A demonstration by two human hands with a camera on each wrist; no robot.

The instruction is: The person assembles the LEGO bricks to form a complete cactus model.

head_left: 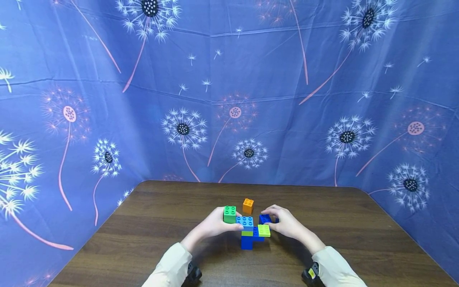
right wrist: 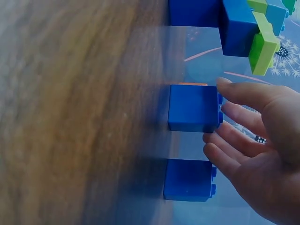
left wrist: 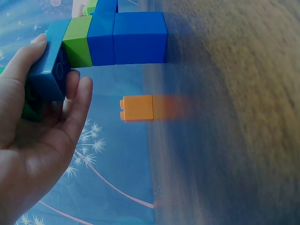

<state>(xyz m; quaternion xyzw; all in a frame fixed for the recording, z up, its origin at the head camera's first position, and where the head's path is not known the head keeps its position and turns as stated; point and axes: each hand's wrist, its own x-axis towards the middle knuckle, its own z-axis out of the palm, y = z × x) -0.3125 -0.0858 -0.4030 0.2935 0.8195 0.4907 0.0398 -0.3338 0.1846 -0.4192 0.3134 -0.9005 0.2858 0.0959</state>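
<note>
A toy-brick build stands on the table, with a dark blue brick (head_left: 246, 242) at its foot and lime and dark blue bricks above. My left hand (head_left: 216, 221) pinches the light blue brick (left wrist: 50, 63) near its top, thumb on the near face, fingers beyond. A green brick (head_left: 230, 214) sits on the build's left end, a flat lime brick (head_left: 264, 230) on its right arm. My right hand (right wrist: 262, 136) spreads its thumb and fingers about a loose dark blue brick (right wrist: 194, 108) without a clear grip; whether they touch it I cannot tell.
A second loose dark blue brick (right wrist: 188, 180) stands beside the first, mostly hidden by my right hand in the head view. The orange brick (head_left: 248, 205) stands behind the build. Blue dandelion-print cloth (head_left: 229, 87) hangs around the brown wooden table (head_left: 172, 199).
</note>
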